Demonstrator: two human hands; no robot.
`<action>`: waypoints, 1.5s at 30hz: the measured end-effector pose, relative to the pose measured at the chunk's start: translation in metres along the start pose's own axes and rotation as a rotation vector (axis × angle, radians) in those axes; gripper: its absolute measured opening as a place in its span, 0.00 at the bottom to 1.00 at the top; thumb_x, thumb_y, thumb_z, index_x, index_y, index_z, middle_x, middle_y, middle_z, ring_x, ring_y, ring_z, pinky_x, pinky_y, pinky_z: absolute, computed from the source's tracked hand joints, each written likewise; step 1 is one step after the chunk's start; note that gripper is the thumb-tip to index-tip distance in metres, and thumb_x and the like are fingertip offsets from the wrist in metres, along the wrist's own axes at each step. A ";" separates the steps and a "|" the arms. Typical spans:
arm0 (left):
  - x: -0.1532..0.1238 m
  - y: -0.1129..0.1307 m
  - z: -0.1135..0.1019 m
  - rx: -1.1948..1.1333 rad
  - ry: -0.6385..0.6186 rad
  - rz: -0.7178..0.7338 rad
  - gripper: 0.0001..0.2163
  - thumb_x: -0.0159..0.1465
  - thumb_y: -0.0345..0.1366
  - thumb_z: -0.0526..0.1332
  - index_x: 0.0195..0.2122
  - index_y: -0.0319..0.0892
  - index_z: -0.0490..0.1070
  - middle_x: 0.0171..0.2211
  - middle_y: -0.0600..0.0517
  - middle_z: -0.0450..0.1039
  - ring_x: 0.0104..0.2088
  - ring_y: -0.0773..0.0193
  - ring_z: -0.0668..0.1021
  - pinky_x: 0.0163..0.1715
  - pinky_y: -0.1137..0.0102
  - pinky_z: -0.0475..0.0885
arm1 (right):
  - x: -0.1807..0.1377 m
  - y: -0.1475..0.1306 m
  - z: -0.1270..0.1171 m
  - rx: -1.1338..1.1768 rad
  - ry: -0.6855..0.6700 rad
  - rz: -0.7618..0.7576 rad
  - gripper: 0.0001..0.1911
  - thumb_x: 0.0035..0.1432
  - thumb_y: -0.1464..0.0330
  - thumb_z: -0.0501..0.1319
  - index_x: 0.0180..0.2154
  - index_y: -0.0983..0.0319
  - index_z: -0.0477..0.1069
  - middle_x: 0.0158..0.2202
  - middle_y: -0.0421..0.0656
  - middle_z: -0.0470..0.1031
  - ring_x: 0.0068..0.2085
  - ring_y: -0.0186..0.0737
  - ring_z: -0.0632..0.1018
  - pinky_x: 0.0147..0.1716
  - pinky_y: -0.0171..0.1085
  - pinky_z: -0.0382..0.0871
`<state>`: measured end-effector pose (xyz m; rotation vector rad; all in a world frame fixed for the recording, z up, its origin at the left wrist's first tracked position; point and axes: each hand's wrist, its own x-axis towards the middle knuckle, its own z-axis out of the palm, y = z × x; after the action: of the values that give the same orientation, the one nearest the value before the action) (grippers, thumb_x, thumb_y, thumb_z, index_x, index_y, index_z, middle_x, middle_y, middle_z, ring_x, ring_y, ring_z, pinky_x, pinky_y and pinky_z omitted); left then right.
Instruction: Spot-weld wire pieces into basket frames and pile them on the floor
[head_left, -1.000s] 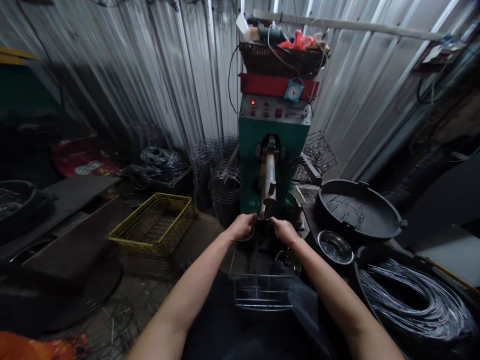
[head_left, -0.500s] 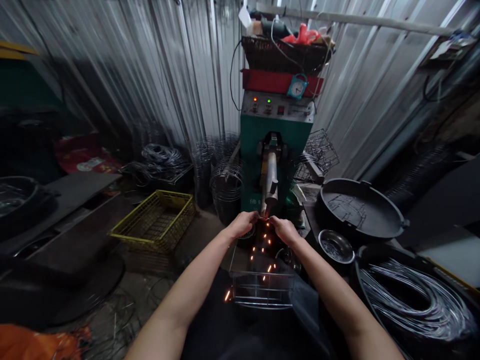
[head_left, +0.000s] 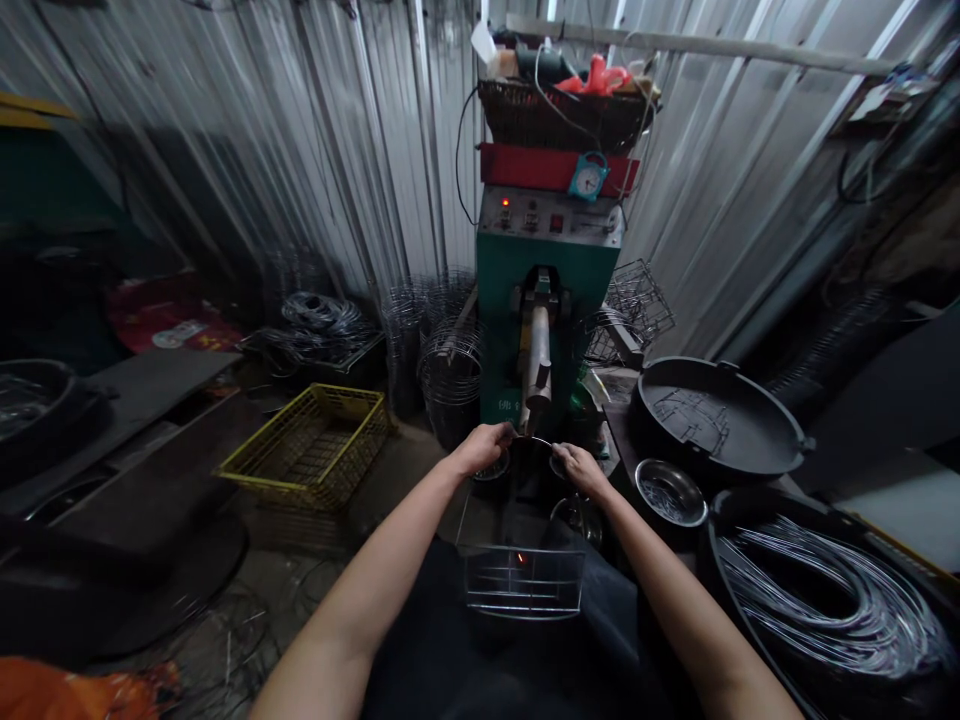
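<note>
A thin curved metal wire [head_left: 538,440] spans the gap between my hands, just below the electrode arm [head_left: 538,365] of a green spot welder [head_left: 495,300]. My left hand [head_left: 486,448] pinches its left end close to the electrode tip. At the right end, my right hand [head_left: 583,470] has closed fingers on the wire. Whether the wire touches the electrode I cannot tell. Nearer to me, over the dark apron, is a small wire rack [head_left: 523,600] with one glowing spark by it. The lower electrode is hidden in shadow.
On the right stand a round black pan [head_left: 757,440] with wire pieces, a steel bowl [head_left: 670,492] and a tub of long bent wires [head_left: 870,600]. A yellow crate [head_left: 307,485] is on the left, with wire rings [head_left: 452,365] beside the welder.
The shower of sparks has died down to one spark. The welder's green light has gone out. My right hand has shifted right and slightly down, showing more of the wire.
</note>
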<state>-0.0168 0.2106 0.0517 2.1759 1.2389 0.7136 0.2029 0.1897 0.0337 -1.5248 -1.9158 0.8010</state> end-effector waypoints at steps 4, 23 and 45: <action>0.000 -0.001 0.001 -0.017 -0.003 -0.046 0.09 0.57 0.30 0.53 0.37 0.40 0.70 0.32 0.52 0.74 0.32 0.66 0.74 0.32 0.75 0.66 | 0.001 -0.001 0.003 -0.006 0.005 -0.005 0.20 0.55 0.56 0.44 0.22 0.62 0.62 0.21 0.40 0.64 0.26 0.35 0.66 0.27 0.32 0.59; 0.002 0.000 -0.004 -0.013 -0.023 -0.083 0.10 0.56 0.32 0.54 0.37 0.40 0.71 0.31 0.51 0.73 0.32 0.65 0.73 0.32 0.73 0.66 | 0.000 -0.010 -0.001 -0.118 0.000 0.032 0.19 0.56 0.61 0.46 0.26 0.66 0.68 0.23 0.41 0.67 0.27 0.35 0.67 0.26 0.31 0.58; -0.227 -0.006 0.056 -1.390 0.127 -0.960 0.21 0.58 0.50 0.52 0.40 0.35 0.67 0.30 0.42 0.74 0.28 0.60 0.77 0.26 0.68 0.71 | -0.078 0.022 0.008 0.274 0.188 -0.171 0.16 0.56 0.60 0.51 0.39 0.62 0.71 0.34 0.44 0.73 0.38 0.40 0.73 0.40 0.39 0.66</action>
<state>-0.0829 0.0032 -0.0338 0.3504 1.0858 0.8483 0.2266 0.1166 0.0079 -1.2097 -1.6942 0.7779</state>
